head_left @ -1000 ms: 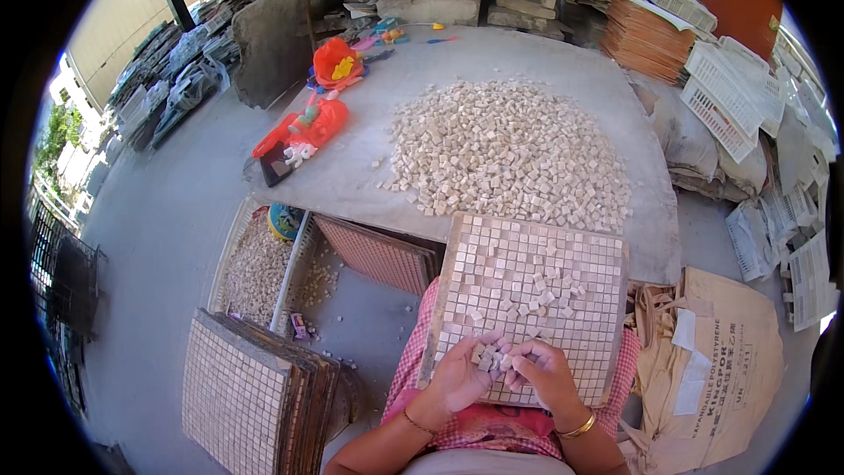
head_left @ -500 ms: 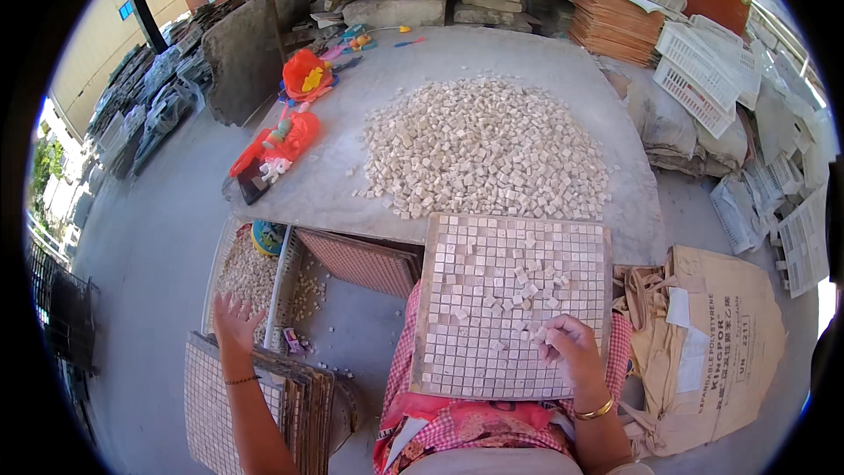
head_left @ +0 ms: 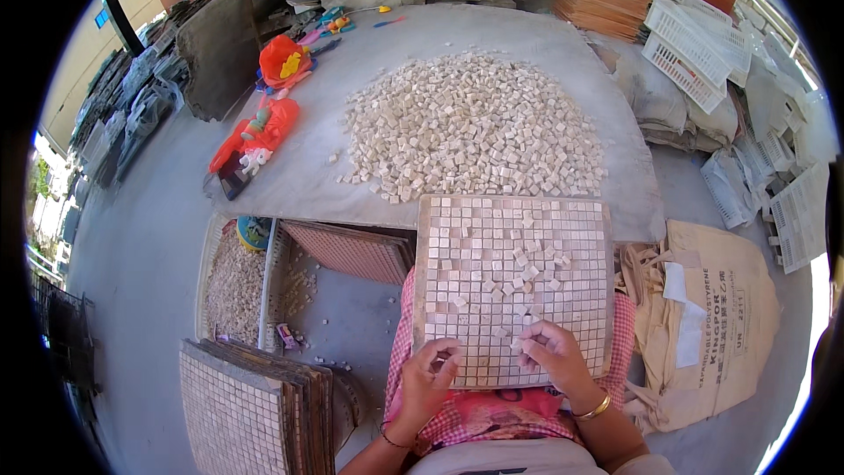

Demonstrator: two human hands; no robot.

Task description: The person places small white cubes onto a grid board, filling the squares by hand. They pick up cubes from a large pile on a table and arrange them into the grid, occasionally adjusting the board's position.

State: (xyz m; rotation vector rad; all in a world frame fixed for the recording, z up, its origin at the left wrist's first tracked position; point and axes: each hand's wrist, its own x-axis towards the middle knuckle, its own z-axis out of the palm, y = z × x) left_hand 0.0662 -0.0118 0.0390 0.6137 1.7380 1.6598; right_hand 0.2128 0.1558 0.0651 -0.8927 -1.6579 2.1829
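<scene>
Left hand [head_left: 426, 378] has swung back to the square beige gridded tray [head_left: 420, 277], half-curled, contents unclear; right hand [head_left: 556, 361] pinches a pale stone cube [head_left: 517, 345]. White plastic crate [head_left: 270, 286], left, holds pale stone pieces [head_left: 233, 281].

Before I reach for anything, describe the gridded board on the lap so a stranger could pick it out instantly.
Find the grey tabletop bearing a heap of pale stone cubes. Below the heap, at the near edge, a gridded board lies across the lap, under the right hand. Unlike the stack of gridded boards at lower left, it lies alone, loose cubes scattered over it.
</scene>
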